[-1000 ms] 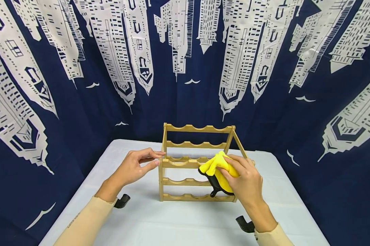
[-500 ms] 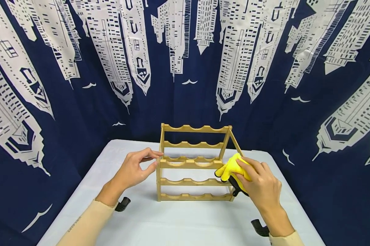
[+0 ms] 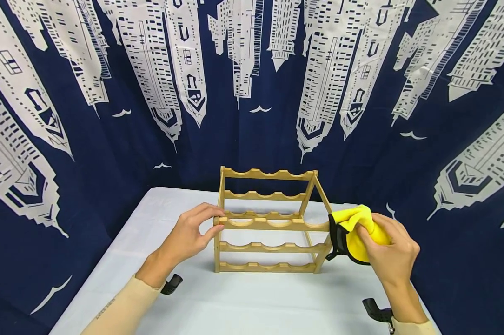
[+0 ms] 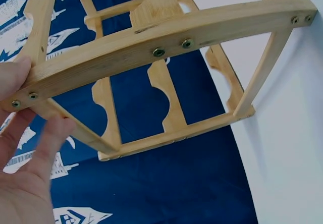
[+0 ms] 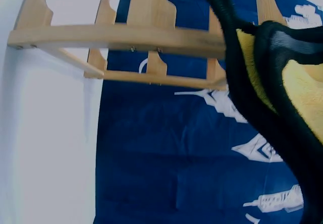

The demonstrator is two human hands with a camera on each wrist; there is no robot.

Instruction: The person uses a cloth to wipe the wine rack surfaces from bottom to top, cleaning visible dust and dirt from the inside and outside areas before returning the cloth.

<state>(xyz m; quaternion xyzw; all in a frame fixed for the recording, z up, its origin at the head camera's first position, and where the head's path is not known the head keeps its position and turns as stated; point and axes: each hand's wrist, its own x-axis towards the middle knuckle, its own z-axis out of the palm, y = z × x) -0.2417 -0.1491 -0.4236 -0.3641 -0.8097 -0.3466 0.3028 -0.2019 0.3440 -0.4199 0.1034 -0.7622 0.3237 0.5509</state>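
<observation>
A wooden wine rack (image 3: 273,224) with scalloped rails stands upright on the white table. My left hand (image 3: 191,232) holds its front left post near the top, thumb and fingers on opposite sides. In the left wrist view, fingers (image 4: 48,143) and thumb lie about one end of the rack's side bar (image 4: 121,52). My right hand (image 3: 396,256) pinches a bunched yellow cloth (image 3: 358,232) with black edging, just right of the rack's front. In the right wrist view the cloth (image 5: 305,90) hangs close to the rack; the right hand itself is out of that view.
The white table (image 3: 243,302) extends in front of and beside the rack. Behind it hangs a dark blue curtain (image 3: 252,139) printed with white buildings. Black wrist mounts (image 3: 376,311) sit at both wrists.
My right hand has carried the cloth rightward from the rack's front rails to beyond its right side. My left fingers and thumb have moved in round the front left post.
</observation>
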